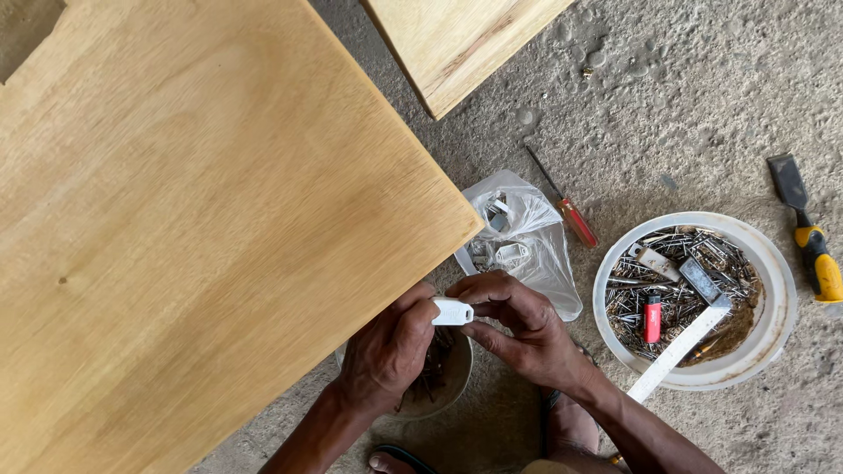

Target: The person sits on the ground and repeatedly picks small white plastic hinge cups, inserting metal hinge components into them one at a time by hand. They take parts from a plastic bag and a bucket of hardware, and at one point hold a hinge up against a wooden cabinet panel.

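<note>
A small white plastic piece (453,312) is pinched between both hands just past the corner of a big pale wooden board (202,219). My left hand (391,347) grips its left end with thumb and fingers. My right hand (518,320) holds its right end from the other side. Beneath my left hand sits a small round tub (452,377) of rusty bits, mostly hidden by the hand.
A clear plastic bag (527,237) with white fittings lies on the concrete floor. A red-handled screwdriver (566,206) lies beside it. A white bowl (781,298) holds nails, a red lighter and metal pieces. A yellow-handled chisel (808,237) lies at right. A second board (457,39) is at top.
</note>
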`<state>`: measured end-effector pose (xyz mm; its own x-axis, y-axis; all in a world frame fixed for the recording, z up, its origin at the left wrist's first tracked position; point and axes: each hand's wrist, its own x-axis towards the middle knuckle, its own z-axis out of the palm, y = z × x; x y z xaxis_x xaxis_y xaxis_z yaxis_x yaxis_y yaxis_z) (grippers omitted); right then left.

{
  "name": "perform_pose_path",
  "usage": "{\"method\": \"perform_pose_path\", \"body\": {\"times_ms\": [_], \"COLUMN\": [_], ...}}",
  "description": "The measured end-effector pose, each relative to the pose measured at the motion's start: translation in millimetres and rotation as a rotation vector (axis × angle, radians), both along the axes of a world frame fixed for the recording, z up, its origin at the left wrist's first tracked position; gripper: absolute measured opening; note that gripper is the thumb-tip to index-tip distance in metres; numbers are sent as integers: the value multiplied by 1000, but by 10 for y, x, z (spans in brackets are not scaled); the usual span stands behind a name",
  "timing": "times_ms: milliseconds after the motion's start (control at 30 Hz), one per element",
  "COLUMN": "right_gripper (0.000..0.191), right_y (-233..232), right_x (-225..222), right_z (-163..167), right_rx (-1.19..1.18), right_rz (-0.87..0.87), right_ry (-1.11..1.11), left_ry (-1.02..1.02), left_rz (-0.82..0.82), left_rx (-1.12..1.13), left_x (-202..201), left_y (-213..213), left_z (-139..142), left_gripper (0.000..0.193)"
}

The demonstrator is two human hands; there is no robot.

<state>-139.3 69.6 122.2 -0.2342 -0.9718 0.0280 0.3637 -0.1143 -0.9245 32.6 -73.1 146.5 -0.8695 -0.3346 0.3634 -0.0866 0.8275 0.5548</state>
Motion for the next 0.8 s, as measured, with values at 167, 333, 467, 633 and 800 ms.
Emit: {"method": "perform_pose_path", "body": {"times_ms": [167,333,467,633,800], "right_gripper": [29,27,26,28,26], "right_y": [37,189,401,554,490], "right_x": [4,85,118,-37,-261], "right_z": [-126,-512,-868,-1096,-983], "right_rx": [99,374,516,610,665], "right_rz": [-16,6,10,35,-1], "right_ry": [-41,-251,-253,-194,-66], "left_ry": [-54,-291,-377,-379,-203], "left_rz": [46,174,-34,-113,-65], "left_rx": [197,521,323,382,317], "left_x": [-58,-71,-121,-254,-387], "left_y": [41,194,364,452,385], "left_z": [-96,-310,-620,-949,-1007], "left_gripper": [38,32,40,33,20]}}
